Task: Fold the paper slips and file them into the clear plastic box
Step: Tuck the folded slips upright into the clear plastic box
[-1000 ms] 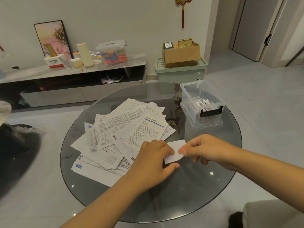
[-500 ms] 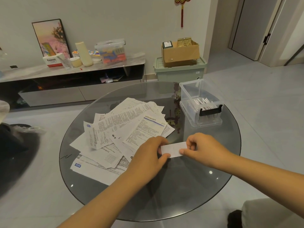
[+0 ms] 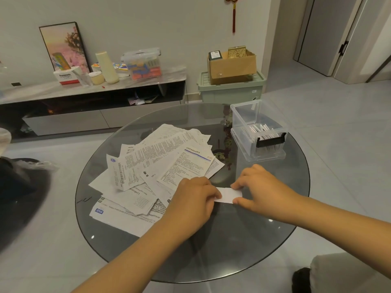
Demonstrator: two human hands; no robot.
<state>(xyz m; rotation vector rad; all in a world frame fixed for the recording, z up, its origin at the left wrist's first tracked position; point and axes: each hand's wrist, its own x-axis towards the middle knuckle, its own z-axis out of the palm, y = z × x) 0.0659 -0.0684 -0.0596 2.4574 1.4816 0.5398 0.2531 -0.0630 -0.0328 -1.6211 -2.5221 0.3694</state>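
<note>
Both hands pinch one folded paper slip (image 3: 227, 195) on the worktop (image 3: 243, 240), left hand (image 3: 195, 200) and right hand (image 3: 261, 190) creasing it; next, likely filing it upright in the clear box (image 3: 259, 132).

Pale wall (image 3: 169, 22), grey tiled floor (image 3: 338, 127) — low TV cabinet (image 3: 88, 106), grey door (image 3: 325, 34), round glass table (image 3: 243, 250).

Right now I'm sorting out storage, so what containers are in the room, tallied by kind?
Clear plastic boxes: 2, the clear plastic box on the glass table and a lidded clear box on the low cabinet
Cardboard boxes: 1, cardboard box
Green lidded bins: 1, green bin
Total: 4
</note>
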